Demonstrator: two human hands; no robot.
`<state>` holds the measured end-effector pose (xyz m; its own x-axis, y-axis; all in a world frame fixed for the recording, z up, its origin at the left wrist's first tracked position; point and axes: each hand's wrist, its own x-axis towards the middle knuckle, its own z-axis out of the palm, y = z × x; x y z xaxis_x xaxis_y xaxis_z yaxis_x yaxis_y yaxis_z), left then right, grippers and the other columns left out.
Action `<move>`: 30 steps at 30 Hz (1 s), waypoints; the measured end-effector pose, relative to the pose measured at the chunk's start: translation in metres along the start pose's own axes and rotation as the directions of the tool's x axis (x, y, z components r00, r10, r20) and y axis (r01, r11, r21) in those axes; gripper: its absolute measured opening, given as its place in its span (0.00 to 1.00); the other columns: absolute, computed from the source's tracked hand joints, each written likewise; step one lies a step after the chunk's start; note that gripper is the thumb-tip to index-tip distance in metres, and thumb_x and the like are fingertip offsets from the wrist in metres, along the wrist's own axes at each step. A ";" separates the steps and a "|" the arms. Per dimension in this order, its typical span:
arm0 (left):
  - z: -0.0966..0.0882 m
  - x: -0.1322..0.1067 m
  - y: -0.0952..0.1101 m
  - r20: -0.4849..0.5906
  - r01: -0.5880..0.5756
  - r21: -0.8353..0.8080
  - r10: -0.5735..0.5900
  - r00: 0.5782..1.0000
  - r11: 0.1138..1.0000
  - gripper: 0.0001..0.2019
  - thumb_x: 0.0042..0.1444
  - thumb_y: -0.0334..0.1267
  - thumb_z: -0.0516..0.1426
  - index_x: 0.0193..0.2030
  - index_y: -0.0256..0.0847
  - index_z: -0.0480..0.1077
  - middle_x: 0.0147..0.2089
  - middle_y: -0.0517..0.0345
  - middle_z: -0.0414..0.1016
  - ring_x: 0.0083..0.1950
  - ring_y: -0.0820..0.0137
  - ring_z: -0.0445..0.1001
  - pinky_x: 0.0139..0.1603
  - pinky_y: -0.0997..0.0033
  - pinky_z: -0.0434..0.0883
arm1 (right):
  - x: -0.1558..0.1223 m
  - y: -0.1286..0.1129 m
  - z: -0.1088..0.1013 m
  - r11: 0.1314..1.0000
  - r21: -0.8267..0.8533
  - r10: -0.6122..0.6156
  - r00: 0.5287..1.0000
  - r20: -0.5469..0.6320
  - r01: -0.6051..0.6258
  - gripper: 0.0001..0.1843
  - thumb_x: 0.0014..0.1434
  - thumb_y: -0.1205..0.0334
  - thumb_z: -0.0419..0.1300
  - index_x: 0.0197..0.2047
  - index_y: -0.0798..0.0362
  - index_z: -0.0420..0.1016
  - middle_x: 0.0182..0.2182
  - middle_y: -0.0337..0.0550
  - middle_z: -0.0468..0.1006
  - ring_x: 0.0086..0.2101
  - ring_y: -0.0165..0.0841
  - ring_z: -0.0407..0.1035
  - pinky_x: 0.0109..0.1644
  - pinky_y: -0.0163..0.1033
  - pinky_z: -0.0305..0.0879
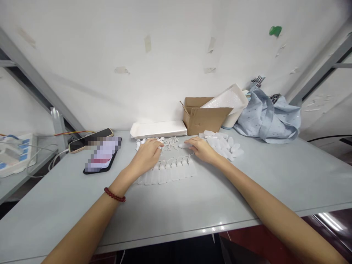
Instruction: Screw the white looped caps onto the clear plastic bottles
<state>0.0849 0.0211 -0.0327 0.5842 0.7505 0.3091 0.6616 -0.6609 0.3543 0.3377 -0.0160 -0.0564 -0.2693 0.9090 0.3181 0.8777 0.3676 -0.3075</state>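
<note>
My left hand [148, 152] is over the left side of a pile of small white stringy pieces [170, 143]. Its fingers curl in, and what they hold, if anything, is hidden. In the fingertips of my right hand [202, 149] is a small translucent white plastic piece [184, 145], pointing left. Below both hands lies a row of flat translucent plastic pieces [167, 173], side by side, with white strings at their upper ends. A heap of loose translucent pieces [222, 145] lies just right of my right hand.
Behind the hands are a flat white package [159, 129] and an open cardboard box [206, 119] with white wrap sticking out. A light blue cloth bag [269, 117] stands at the right. Two phones [103, 157] and a power strip [19, 154] are at the left.
</note>
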 end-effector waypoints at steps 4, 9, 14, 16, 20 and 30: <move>-0.009 -0.001 -0.010 -0.036 0.032 0.016 -0.032 0.999 0.999 0.20 0.56 0.30 0.43 0.43 0.38 0.74 0.48 0.49 0.77 0.58 0.57 0.69 0.57 0.49 0.68 | -0.009 -0.005 -0.010 0.999 0.021 0.037 0.995 -0.097 -0.035 0.19 0.59 0.75 0.51 0.51 0.55 0.72 0.46 0.52 0.77 0.48 0.44 0.69 0.51 0.49 0.66; -0.007 -0.003 -0.012 -0.030 -0.024 0.013 0.025 0.999 1.000 0.21 0.53 0.26 0.44 0.42 0.41 0.75 0.46 0.55 0.78 0.55 0.60 0.70 0.57 0.53 0.67 | -0.013 -0.019 -0.016 0.998 0.058 0.002 0.978 -0.207 0.011 0.17 0.59 0.75 0.52 0.49 0.56 0.72 0.45 0.52 0.77 0.46 0.43 0.69 0.49 0.49 0.66; 0.003 -0.006 -0.011 -0.016 -0.080 0.053 0.081 0.997 0.995 0.20 0.52 0.25 0.46 0.41 0.42 0.77 0.45 0.52 0.78 0.53 0.56 0.68 0.55 0.48 0.67 | -0.016 -0.027 -0.012 0.997 0.061 -0.028 0.983 -0.184 0.040 0.17 0.59 0.75 0.51 0.49 0.55 0.72 0.45 0.52 0.77 0.46 0.43 0.70 0.50 0.49 0.66; 0.006 -0.007 -0.011 -0.014 -0.072 0.061 0.073 0.997 0.996 0.20 0.53 0.25 0.46 0.40 0.41 0.77 0.44 0.50 0.78 0.52 0.55 0.68 0.54 0.47 0.67 | -0.016 -0.029 -0.012 0.997 0.060 -0.042 0.982 -0.183 0.053 0.16 0.59 0.75 0.51 0.49 0.55 0.72 0.45 0.52 0.77 0.47 0.43 0.70 0.50 0.49 0.66; 0.008 -0.006 -0.010 -0.031 -0.047 0.047 0.048 0.998 0.998 0.18 0.54 0.26 0.47 0.42 0.38 0.77 0.45 0.48 0.78 0.51 0.54 0.69 0.54 0.49 0.68 | -0.017 -0.031 -0.011 0.995 0.053 -0.073 0.978 -0.193 0.085 0.17 0.59 0.76 0.51 0.49 0.56 0.71 0.45 0.53 0.77 0.48 0.44 0.70 0.50 0.51 0.67; 0.000 -0.005 0.002 -0.151 0.096 -0.139 -0.117 0.982 0.986 0.17 0.57 0.33 0.47 0.46 0.36 0.74 0.48 0.49 0.78 0.45 0.61 0.75 0.46 0.61 0.72 | -0.020 -0.044 -0.007 0.970 0.201 -0.078 0.962 -0.263 0.133 0.16 0.59 0.75 0.54 0.48 0.53 0.73 0.43 0.50 0.78 0.46 0.42 0.72 0.48 0.51 0.69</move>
<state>0.0834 0.0160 -0.0332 0.4254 0.8141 0.3954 0.6425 -0.5793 0.5015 0.3074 -0.0518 -0.0434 -0.2233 0.7941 0.5653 0.7363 0.5174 -0.4361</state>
